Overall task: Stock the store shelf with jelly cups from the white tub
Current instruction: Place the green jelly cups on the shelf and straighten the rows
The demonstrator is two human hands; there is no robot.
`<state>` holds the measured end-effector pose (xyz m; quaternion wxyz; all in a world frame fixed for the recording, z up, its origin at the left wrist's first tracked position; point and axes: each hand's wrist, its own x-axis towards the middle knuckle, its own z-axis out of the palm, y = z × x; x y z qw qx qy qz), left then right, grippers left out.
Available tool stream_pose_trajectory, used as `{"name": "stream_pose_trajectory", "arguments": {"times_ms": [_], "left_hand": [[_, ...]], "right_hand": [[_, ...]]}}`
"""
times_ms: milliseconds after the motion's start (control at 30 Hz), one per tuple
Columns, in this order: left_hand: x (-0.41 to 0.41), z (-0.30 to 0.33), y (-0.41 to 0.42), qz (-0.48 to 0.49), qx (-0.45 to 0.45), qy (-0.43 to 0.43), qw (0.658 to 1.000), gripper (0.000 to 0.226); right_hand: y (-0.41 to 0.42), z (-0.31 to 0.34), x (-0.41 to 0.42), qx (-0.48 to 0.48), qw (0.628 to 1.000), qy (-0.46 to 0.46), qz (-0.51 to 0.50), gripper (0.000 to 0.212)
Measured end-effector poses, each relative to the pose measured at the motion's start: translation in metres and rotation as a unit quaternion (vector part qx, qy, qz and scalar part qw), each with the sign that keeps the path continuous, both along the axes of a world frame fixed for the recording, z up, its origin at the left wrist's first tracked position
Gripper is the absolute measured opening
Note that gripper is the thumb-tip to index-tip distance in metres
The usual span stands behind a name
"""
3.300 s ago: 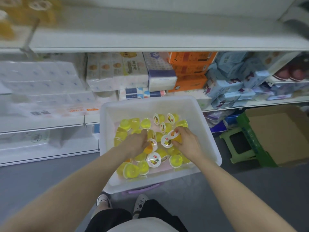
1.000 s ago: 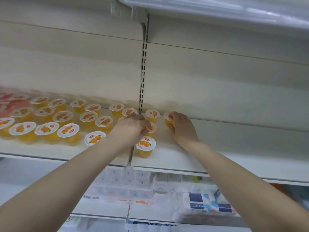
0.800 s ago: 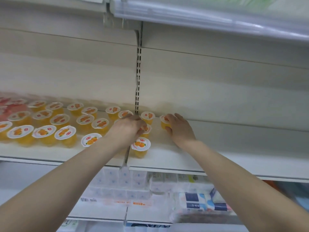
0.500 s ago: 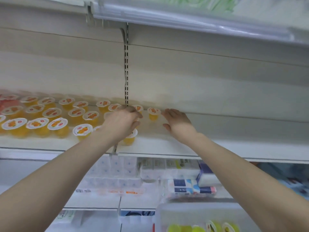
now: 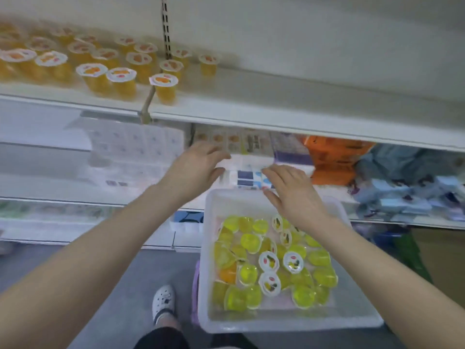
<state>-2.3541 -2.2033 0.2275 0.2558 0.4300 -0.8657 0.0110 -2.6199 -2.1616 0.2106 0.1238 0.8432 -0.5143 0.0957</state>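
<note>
Nearest the person, a white shoe [image 5: 163, 304] stands on the grey floor beside the white tub [image 5: 289, 321]. The tub holds a loose heap of jelly cups [image 5: 273, 263], mostly yellow-green, one orange at the left, a few lying lid-up, many on their sides or bases. Right hand [image 5: 293, 195] hovers over the tub's far rim, palm down, fingers straight and slightly spread, holding nothing. Left hand [image 5: 193, 170] sits just left of the tub, above its rim, fingers relaxed and apart, also holding nothing. Judgement: the step in hand is the reach for a new load. Best done by lowering both hands into the heap, gathering cups that lie lid-up first, gripping each by its wall rather than the foil lid, and taking only as many as each hand can carry level. Further off, tissue packs [image 5: 136, 152] fill the middle shelf. Beyond, the upper shelf [image 5: 276, 114] carries rows of orange cups [image 5: 120, 79] upright on its left part; the right part is bare, so new cups likely go there.
</note>
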Motion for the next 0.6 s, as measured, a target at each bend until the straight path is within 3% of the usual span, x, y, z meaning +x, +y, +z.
{"name": "stream_pose_trajectory", "arguments": {"times_ms": [300, 600], "left_hand": [[-0.030, -0.121, 0.087, -0.016, 0.143, 0.009, 0.989, 0.033], [-0.028, -0.158, 0.096, -0.007, 0.102, -0.037, 0.994, 0.022]], "right_hand": [[0.075, -0.101, -0.002, 0.218, 0.976, -0.006, -0.008, 0.060], [0.064, -0.151, 0.013, 0.315, 0.941, -0.020, -0.119, 0.061]]}}
